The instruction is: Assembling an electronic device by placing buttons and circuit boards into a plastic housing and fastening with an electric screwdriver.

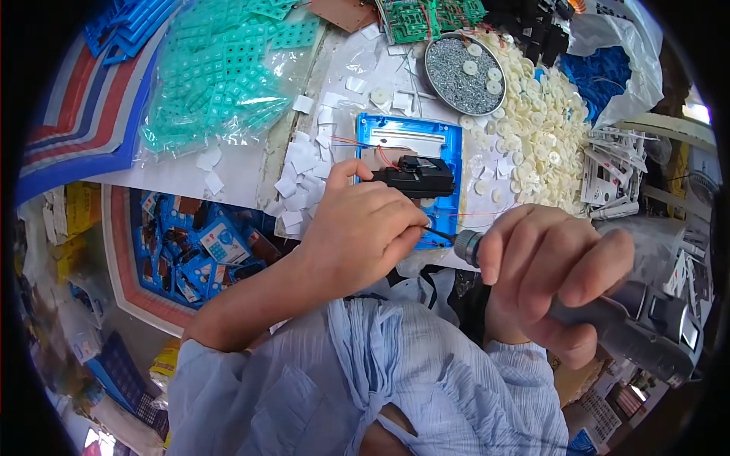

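Observation:
A shallow blue plastic casing [455,144] lies face down on the table in front of me, with thin red wires inside. A black block-shaped part [418,176] sits across it. My left hand [365,228] is over the casing's near left side, its index finger touching the black part. Its other fingers are curled together at the tip of a screwdriver bit; whatever they pinch is hidden. In my right hand [551,270] is a grey electric screwdriver [631,327], its bit pointing left toward my left fingertips.
A round tray [428,64] of small screws stands behind the casing, beside a heap of cream plastic discs [544,137]. White paper squares [300,171] and a bag of turquoise keypads [228,76] lie left. Below them, a bin [125,251] holds blue assembled units.

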### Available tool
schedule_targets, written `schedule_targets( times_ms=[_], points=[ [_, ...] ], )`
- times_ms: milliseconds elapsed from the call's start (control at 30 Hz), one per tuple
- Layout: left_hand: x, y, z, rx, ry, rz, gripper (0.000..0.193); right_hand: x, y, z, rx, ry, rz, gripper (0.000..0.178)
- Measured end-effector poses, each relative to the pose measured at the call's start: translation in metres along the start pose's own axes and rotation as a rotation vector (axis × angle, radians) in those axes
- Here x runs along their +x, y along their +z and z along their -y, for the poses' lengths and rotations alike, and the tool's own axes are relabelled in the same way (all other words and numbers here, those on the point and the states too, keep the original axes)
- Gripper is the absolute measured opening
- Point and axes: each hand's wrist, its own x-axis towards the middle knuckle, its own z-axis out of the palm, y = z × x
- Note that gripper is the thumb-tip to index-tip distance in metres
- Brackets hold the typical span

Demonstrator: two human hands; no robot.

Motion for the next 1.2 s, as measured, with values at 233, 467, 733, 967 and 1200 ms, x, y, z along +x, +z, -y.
schedule_targets(
  times_ms=[233, 467, 733, 967, 1200],
  points=[
    [0.000, -0.003, 0.003, 0.018, 0.029, -0.044, 0.021, 0.000, 0.002, -0.004, -0.012, 0.034, -0.022, 0.037],
    [-0.003, 0.000, 0.012, 0.107, 0.101, -0.085, 0.035, -0.001, -0.003, -0.007, -0.016, 0.033, -0.050, 0.034],
    [-0.017, 0.017, 0.045, 0.273, -0.027, -0.135, 0.055, 0.001, -0.029, -0.002, -0.091, 0.018, -0.095, 0.031],
    [-0.014, 0.014, 0.055, 0.213, 0.007, -0.077, 0.052, 0.011, -0.037, -0.004, -0.128, 0.014, -0.066, 0.032],
    [-0.009, 0.010, 0.063, 0.205, 0.068, -0.068, 0.052, 0.024, -0.034, -0.012, -0.148, 0.067, -0.026, 0.033]
  ],
)
